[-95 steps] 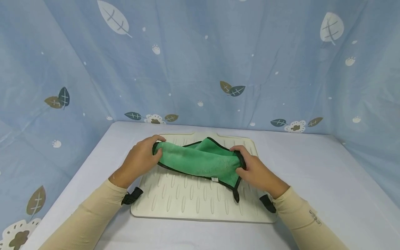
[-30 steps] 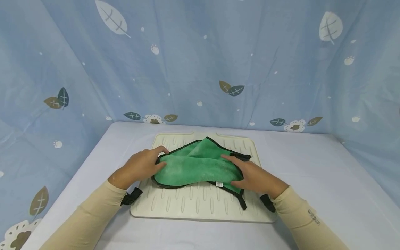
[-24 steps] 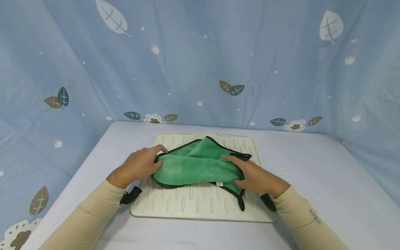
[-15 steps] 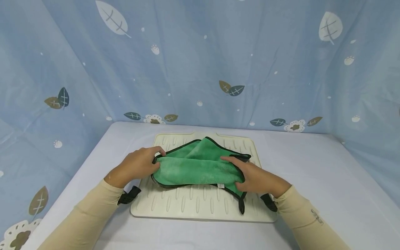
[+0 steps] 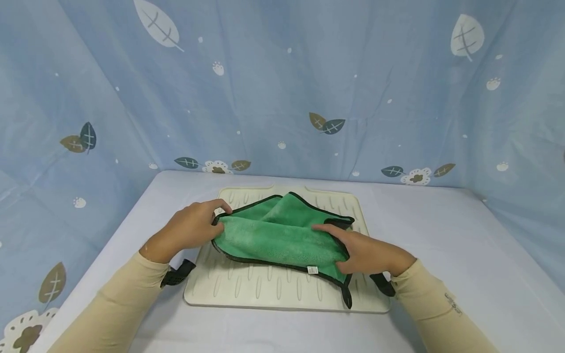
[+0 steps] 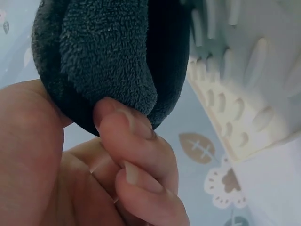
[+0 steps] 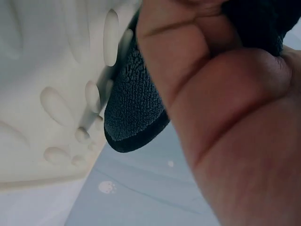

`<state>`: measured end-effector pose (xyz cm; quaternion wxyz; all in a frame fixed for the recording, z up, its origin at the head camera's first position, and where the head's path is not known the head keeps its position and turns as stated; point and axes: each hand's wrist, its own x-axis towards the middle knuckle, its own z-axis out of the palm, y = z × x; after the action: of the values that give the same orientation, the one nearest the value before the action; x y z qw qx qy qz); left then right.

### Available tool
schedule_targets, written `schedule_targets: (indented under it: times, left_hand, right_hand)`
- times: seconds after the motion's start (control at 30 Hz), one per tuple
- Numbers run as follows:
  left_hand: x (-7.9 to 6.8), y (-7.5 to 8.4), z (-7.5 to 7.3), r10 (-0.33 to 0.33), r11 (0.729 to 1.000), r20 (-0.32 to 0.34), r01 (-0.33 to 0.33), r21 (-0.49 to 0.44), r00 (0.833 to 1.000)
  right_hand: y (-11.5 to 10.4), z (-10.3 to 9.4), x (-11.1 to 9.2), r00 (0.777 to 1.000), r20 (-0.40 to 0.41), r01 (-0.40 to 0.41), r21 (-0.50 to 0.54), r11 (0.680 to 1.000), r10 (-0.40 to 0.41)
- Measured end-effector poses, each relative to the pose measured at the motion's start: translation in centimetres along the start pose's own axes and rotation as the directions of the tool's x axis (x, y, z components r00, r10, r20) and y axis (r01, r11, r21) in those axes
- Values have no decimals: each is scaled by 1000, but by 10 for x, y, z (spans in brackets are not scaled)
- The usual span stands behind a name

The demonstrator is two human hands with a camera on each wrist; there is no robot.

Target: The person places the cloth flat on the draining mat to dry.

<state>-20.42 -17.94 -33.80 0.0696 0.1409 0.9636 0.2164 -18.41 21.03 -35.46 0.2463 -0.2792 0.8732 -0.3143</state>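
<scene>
A green towel (image 5: 273, 240) with black edging and a dark grey underside lies folded over itself across a cream ribbed draining board (image 5: 243, 294). My left hand (image 5: 190, 228) pinches the towel's left end between thumb and fingers; in the left wrist view the fingertips (image 6: 129, 125) press against its dark plush edge. At the right end my right hand (image 5: 371, 252) grips the towel, thumb toward me and fingers on the far side. A small white label (image 5: 312, 270) shows on the near edge, and a black loop (image 5: 346, 296) hangs from the near right corner.
The board rests on a table with a white cover (image 5: 446, 255). Behind and to both sides hangs a blue curtain (image 5: 282, 88) printed with leaves and flowers. Black straps (image 5: 178, 272) sit at both wrists, below beige sleeves (image 5: 119, 299).
My hands have drawn slightly apart, left hand leftward, right hand rightward. The towel's near edge looks straighter, and its loop corner has shifted toward me. Earlier, the right hand held the towel farther back.
</scene>
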Motion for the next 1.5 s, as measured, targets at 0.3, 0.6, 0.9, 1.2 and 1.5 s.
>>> schedule_targets:
  times: [0.3,0.6,0.9,1.2,1.5]
  left_hand:
    - [0,-1,-2,23,1000,23,-23,-9,999]
    - [-3,-3,4,36,999,146,-38,16,989]
    - [-2,-2,8,50,997,146,-57,44,988]
    - [4,-4,16,102,991,87,-109,75,991]
    - [7,-1,24,142,987,46,-145,65,989]
  right_hand:
    - [0,4,1,998,28,-48,22,999,48]
    - [3,5,4,1000,13,-18,-113,993,19]
    - [4,-1,5,990,-140,-34,-108,994,19]
    - [7,0,7,962,-272,-63,-217,974,2]
    - [12,4,12,950,-311,-46,-263,964,-39]
